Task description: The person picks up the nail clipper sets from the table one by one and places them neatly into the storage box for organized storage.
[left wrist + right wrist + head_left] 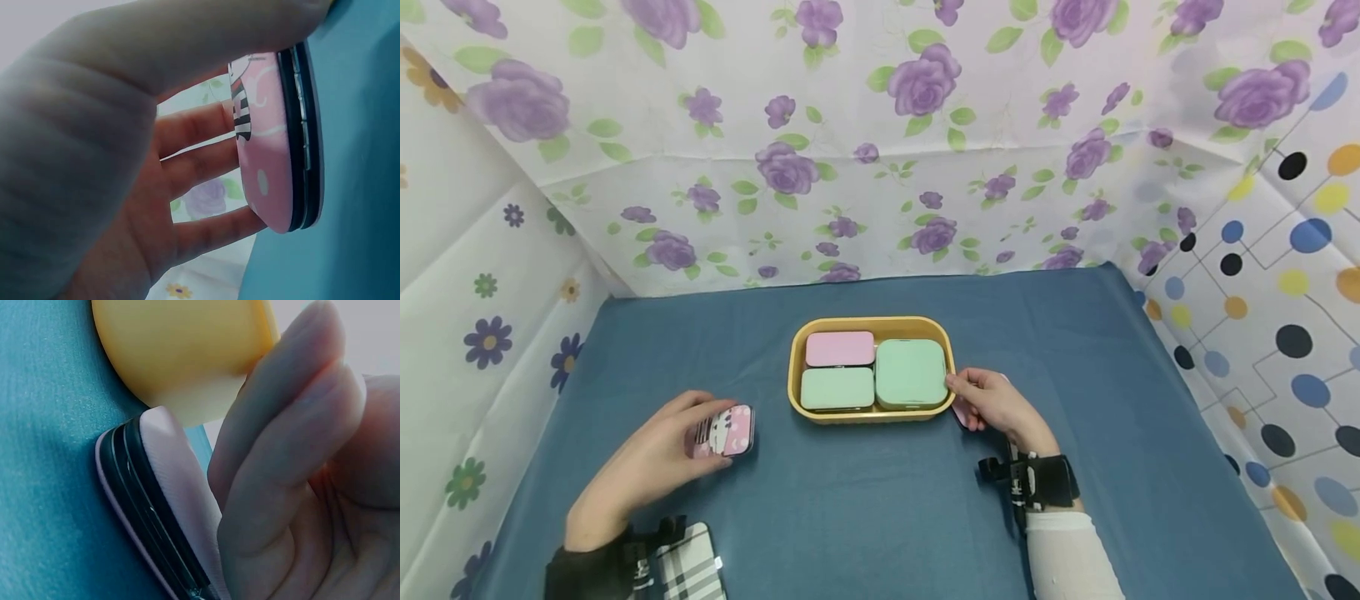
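Observation:
My left hand (658, 454) grips a small pink hinged case (730, 430) with a cartoon print, low over the cloth left of the yellow tray (865, 418). Thumb and fingers span the case (265, 156), its dark seam and metal hinge facing right in the left wrist view. At the tray's right end, my right hand (1000, 404) pinches the rim with thumb and forefinger. Beneath its curled fingers a second pink hinged case (181, 481) lies by the tray wall (181, 350), partly hidden. Inside the tray are a pink case (840, 349), a green case (837, 389) and a larger square green case (911, 372).
A blue cloth (865, 517) covers the table. Flowered sheeting (865, 208) hangs behind, with a dotted sheet (1292, 342) at the right. A plaid-patterned flat object (691, 567) lies beside my left wrist at the front edge.

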Demonstrator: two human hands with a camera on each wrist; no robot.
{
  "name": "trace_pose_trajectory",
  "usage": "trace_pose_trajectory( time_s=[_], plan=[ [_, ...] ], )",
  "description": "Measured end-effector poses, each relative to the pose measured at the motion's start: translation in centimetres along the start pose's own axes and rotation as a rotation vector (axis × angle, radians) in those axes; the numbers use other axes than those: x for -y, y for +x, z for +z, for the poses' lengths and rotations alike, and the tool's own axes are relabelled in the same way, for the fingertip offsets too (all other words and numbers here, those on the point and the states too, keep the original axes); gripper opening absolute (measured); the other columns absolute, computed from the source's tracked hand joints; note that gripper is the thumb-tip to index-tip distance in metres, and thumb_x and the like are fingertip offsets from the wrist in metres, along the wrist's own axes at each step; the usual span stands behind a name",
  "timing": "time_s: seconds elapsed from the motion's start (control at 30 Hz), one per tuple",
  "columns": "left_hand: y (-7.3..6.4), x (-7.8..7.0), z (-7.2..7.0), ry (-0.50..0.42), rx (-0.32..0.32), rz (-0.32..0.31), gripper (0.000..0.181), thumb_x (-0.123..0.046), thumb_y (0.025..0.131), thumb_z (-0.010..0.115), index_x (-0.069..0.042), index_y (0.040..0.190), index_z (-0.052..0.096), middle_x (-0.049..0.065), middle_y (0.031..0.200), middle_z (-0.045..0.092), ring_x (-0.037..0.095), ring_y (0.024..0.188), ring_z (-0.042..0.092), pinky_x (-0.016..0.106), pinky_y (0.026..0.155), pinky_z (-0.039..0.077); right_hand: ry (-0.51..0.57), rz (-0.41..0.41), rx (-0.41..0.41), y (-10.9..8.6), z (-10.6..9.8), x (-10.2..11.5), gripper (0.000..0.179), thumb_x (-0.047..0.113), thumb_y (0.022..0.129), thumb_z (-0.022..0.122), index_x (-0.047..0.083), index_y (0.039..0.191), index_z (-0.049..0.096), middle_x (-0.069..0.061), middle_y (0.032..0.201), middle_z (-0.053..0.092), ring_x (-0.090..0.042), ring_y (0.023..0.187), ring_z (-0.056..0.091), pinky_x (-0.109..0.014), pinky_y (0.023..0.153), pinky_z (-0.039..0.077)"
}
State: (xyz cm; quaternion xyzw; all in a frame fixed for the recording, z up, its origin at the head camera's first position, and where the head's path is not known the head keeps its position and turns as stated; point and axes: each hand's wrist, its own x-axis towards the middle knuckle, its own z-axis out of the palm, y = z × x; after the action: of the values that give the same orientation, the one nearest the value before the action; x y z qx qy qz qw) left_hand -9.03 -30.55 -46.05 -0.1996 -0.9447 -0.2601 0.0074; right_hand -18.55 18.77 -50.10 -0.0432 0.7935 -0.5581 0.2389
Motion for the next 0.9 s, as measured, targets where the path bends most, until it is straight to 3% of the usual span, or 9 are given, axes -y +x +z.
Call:
trace_pose_trajectory(
  time_s=[0.17, 0.43, 0.6, 0.73, 0.9],
  plan=[
    [1.1, -0.7, 0.0, -0.022, 0.001, 0.007, 0.07, -0.024, 0.079, 0.098, -0.015, 0.143, 0.069, -0.001, 0.128, 0.063, 0.013, 0.097, 0.055, 0.033, 0.078, 0.051, 0.003, -0.006, 0.0, 0.1, -0.1, 0.0, 0.051, 0.05, 0.108, 0.062, 0.0, 0.098, 0.064, -0.009, 0.066, 0.058, -0.017, 0.054, 0.056, -0.031, 0.052, 0.05],
    [2.4, -1.6, 0.3, -0.049, 0.018, -0.012, 0.071, -0.024, 0.081, 0.097, -0.016, 0.145, 0.068, 0.004, 0.132, 0.062, 0.023, 0.113, 0.058, 0.052, 0.095, 0.054, -0.004, 0.001, 0.001, -0.1, 0.0, 0.0, 0.054, 0.05, 0.107, 0.063, -0.003, 0.098, 0.062, -0.009, 0.066, 0.059, -0.017, 0.054, 0.056, -0.031, 0.052, 0.049],
    [3.4, -2.1, 1.1, -0.047, 0.021, -0.007, 0.072, -0.023, 0.081, 0.098, -0.015, 0.146, 0.068, 0.006, 0.133, 0.061, 0.025, 0.115, 0.058, 0.054, 0.097, 0.054, -0.013, 0.002, -0.013, -0.1, 0.0, -0.1, 0.053, 0.051, 0.107, 0.063, -0.001, 0.098, 0.064, -0.008, 0.066, 0.059, -0.017, 0.054, 0.056, -0.032, 0.052, 0.051],
    [4.5, -2.7, 1.8, -0.017, -0.003, 0.009, 0.072, -0.022, 0.081, 0.097, -0.012, 0.146, 0.068, 0.008, 0.131, 0.062, 0.026, 0.112, 0.058, 0.051, 0.094, 0.054, -0.017, 0.002, -0.017, 0.0, -0.1, -0.2, 0.052, 0.052, 0.107, 0.063, 0.0, 0.099, 0.065, -0.008, 0.067, 0.059, -0.018, 0.054, 0.057, -0.033, 0.053, 0.051],
    [5.9, -3.5, 2.7, 0.014, -0.072, -0.017, 0.072, -0.025, 0.081, 0.097, -0.01, 0.145, 0.068, 0.011, 0.131, 0.062, 0.027, 0.108, 0.059, 0.049, 0.089, 0.054, -0.012, -0.002, -0.011, 0.0, -0.1, -0.2, 0.053, 0.051, 0.107, 0.063, -0.001, 0.1, 0.064, -0.009, 0.067, 0.06, -0.018, 0.054, 0.057, -0.032, 0.053, 0.052]
  ],
)
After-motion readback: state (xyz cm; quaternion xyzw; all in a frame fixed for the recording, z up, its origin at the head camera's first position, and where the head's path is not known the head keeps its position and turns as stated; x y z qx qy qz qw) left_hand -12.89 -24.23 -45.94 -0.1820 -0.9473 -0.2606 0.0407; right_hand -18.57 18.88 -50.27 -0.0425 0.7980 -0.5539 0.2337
